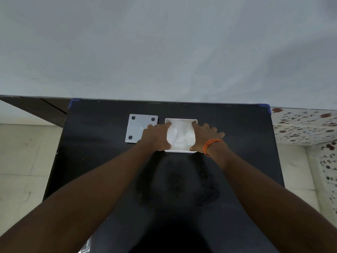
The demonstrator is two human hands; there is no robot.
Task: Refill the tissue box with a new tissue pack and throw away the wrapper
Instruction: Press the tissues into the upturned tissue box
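A square white tissue box (181,151) stands open on the black table (102,161), with white tissues (180,136) filling its inside. My left hand (156,137) rests on the box's left side, fingers reaching over the rim onto the tissues. My right hand (205,136) lies on the right side the same way, an orange band on its wrist. Just left of the box lies its flat white bottom panel (138,128) with dark round feet at the corners, partly under my left hand. No wrapper is visible.
The table's far edge meets a pale grey wall (164,52). Blue tape marks the far corners (266,106). Light floor tiles (21,161) lie to the left, and a flower-patterned surface (306,125) to the right.
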